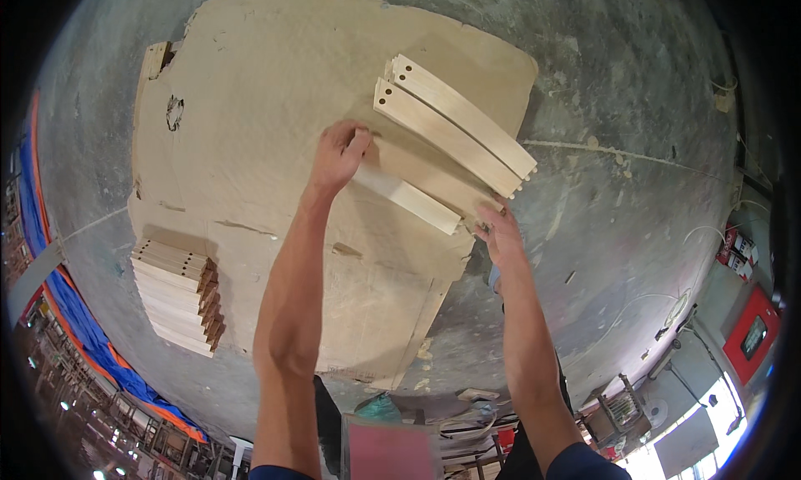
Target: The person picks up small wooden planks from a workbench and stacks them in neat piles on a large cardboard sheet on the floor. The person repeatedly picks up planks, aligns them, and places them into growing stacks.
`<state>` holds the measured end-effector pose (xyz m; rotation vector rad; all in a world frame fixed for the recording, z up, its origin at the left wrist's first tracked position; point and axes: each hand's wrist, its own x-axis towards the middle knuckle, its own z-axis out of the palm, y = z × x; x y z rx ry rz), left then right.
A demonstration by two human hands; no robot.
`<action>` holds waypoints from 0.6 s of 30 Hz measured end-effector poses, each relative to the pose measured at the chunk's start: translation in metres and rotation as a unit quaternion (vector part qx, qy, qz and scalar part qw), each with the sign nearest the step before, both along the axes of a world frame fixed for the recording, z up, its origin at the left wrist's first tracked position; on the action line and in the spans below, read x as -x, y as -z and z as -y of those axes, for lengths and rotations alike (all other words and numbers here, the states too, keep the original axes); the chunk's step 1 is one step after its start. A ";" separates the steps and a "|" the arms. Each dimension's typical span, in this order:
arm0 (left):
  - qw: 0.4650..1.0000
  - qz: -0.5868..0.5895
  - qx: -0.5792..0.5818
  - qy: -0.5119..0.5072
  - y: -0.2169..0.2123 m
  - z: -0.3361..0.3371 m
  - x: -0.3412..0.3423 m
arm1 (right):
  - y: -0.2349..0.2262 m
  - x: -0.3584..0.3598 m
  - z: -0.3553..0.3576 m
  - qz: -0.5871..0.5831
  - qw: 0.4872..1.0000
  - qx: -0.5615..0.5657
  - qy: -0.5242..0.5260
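Observation:
Between my hands lies a curved wooden slat (434, 175), its face in shade. My left hand (340, 154) has its fingers curled round the far left end. At the near right end, my right hand (498, 232) grips with thumb and fingers. Alongside it runs a paler wooden strip (409, 201); whether it is a separate slat I cannot tell. Just beyond, two rows of curved pale slats (450, 133) lie side by side, with dark round holes at their far left ends. A large brown cardboard sheet (259, 88) is under everything.
A stepped stack of pale slats (173, 296) stands at the cardboard's left edge. Grey concrete floor (617, 88) surrounds the sheet. Blue and orange sheeting (92, 338) runs along the left. Below are a pink panel (392, 453) and clutter; a red box (751, 334) is at right.

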<state>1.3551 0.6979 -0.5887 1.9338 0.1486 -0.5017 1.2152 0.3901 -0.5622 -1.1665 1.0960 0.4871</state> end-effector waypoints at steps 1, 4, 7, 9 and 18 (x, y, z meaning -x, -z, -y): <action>0.999 0.000 -0.025 0.049 0.000 -0.027 0.008 | 0.001 0.004 -0.005 0.002 0.999 -0.037 -0.007; 0.950 0.104 -0.200 0.217 -0.018 -0.027 0.022 | -0.003 0.031 0.006 -0.015 0.996 -0.065 -0.059; 0.883 0.277 -0.176 0.336 -0.051 0.013 0.053 | -0.023 0.055 0.009 -0.018 0.996 -0.043 -0.070; 0.840 0.324 -0.124 0.418 -0.070 0.039 0.073 | -0.043 0.059 0.001 0.006 0.996 -0.014 -0.083; 0.904 0.336 0.027 0.263 -0.093 -0.007 0.073 | -0.169 -0.010 -0.084 0.093 0.934 0.191 -0.285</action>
